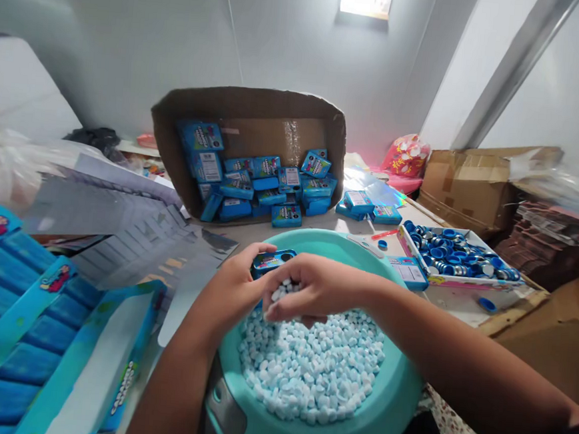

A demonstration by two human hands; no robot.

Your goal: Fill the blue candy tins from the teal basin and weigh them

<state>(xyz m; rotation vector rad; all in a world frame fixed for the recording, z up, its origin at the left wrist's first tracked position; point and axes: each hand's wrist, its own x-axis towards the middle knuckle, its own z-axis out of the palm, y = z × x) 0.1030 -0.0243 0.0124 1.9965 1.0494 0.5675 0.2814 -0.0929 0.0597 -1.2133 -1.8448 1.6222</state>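
Observation:
My left hand [237, 283] is closed around a small blue tin [267, 262] with a dark round hole in its top. Cupped beside that tin, my right hand [317, 286] holds a handful of small white candies [285, 289]. Both hands are over a turquoise basin [398, 393]. Many pale blue and white candies [312, 372] fill the basin's bottom. The right fingers partly cover the tin, so I cannot tell whether candies are entering it.
Behind the basin, a cardboard box [257, 122] on its side holds blue tins. To the right, a tray [465, 281] carries blue caps, near some stacked tins [358, 202]. Printed blue display boxes [118, 357] stand at left. Brown cartons [465, 184] sit at far right.

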